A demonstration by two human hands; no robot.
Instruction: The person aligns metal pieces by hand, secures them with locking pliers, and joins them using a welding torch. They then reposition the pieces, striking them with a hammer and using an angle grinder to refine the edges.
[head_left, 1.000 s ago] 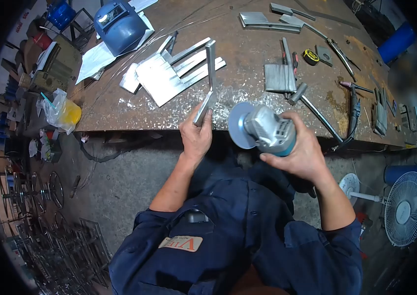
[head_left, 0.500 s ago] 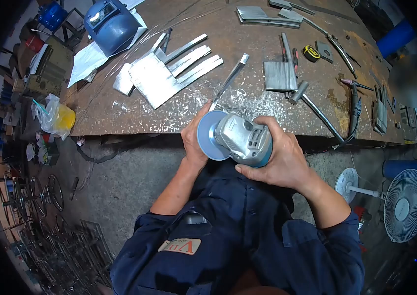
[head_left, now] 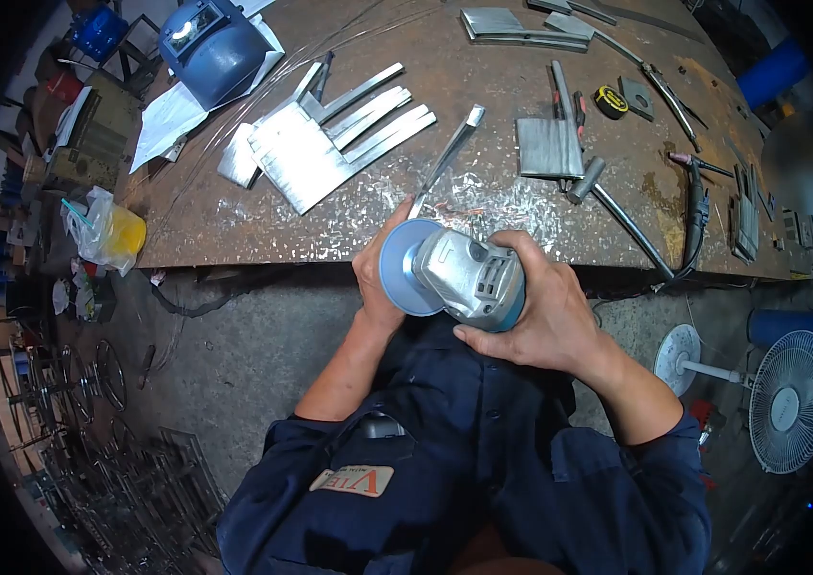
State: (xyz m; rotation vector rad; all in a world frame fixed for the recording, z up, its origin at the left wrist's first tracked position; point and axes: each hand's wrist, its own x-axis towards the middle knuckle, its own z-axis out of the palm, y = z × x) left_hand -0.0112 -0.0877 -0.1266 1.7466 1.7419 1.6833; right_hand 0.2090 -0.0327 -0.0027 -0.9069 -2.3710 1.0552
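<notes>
My right hand is wrapped round the body of an angle grinder, thumb on the near side. The grinder's round bluish disc faces left, over my left hand. A narrow flat metal bar slants up from my left hand, its far end over the table. My left hand is closed on the bar's near end; the disc hides most of those fingers and the contact point. Faint orange streaks show on the tabletop just beyond the disc.
On the rusty steel table lie metal plates with strips, a hammer, a square plate, a tape measure and a torch. A welding helmet sits far left. A fan stands right.
The grinder and disc have shifted slightly left and down. Orange streaks now show on the table beyond the disc. Both hands keep their holds.
</notes>
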